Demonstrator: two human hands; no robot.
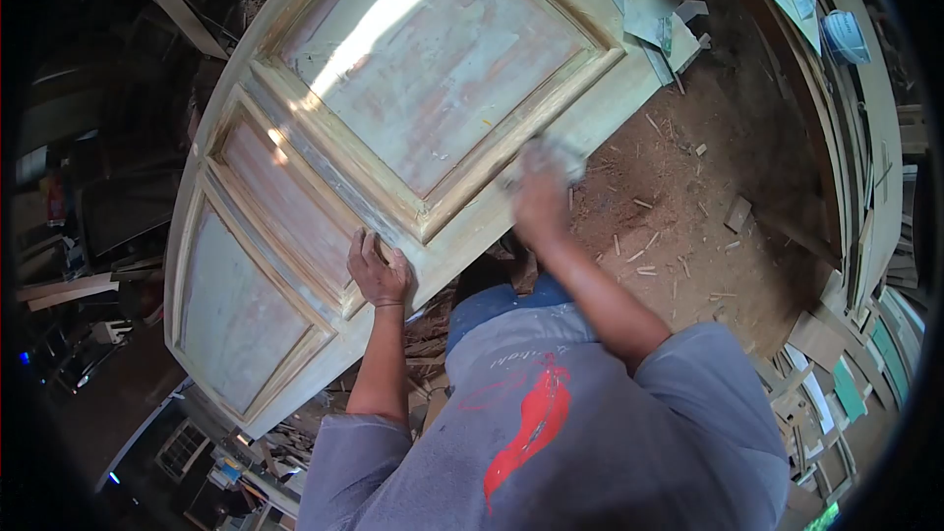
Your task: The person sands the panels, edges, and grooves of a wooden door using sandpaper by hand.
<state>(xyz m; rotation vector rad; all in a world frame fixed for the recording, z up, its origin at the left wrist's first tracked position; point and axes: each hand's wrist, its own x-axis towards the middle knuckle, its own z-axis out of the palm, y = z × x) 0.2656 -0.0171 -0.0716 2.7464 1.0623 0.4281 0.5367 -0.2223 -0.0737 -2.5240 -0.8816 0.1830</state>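
A large pale panelled wooden door [475,254] lies at a slant in front of me, with raised mouldings [526,128] framing its panels. My left hand [380,270] rests on the frame near the lower middle corner, its fingers bent over the moulding and apart, holding nothing. Over the near edge strip, right of the large panel's corner, my right hand [541,199] is blurred by motion. A pale, smeared object [560,161] shows at its fingers; what it is cannot be made out.
Wood scraps [644,258] litter the brown dirt floor [615,197] on the right. Long curved boards [878,147] stand at the far right, with a white-and-blue item [846,36] on them. Dark clutter fills the left side.
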